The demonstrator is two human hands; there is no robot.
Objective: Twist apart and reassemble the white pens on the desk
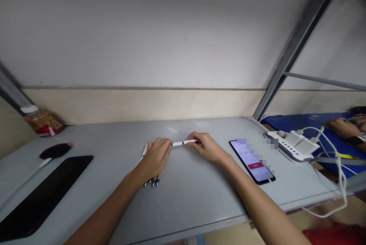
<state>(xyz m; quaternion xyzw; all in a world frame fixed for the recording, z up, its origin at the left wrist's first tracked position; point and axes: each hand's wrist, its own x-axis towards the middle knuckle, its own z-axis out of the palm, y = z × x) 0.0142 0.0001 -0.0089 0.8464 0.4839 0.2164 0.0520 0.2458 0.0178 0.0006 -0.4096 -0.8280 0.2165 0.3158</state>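
Observation:
Both my hands rest on a pale grey table (200, 191) and hold one white pen (183, 143) between them. My left hand (156, 157) is curled round the pen's left end. My right hand (206, 146) pinches its right end. Under my left hand lie a few more white pens (151, 182) with silver tips, partly hidden by the hand and wrist.
A lit phone (252, 160) lies right of my right hand. A white power strip (291, 145) with chargers and cables sits at the table's right edge. A black mouse (55, 150), a black pad (42, 193) and a snack packet (42, 122) are at the left. Another person's hand (341, 127) shows far right.

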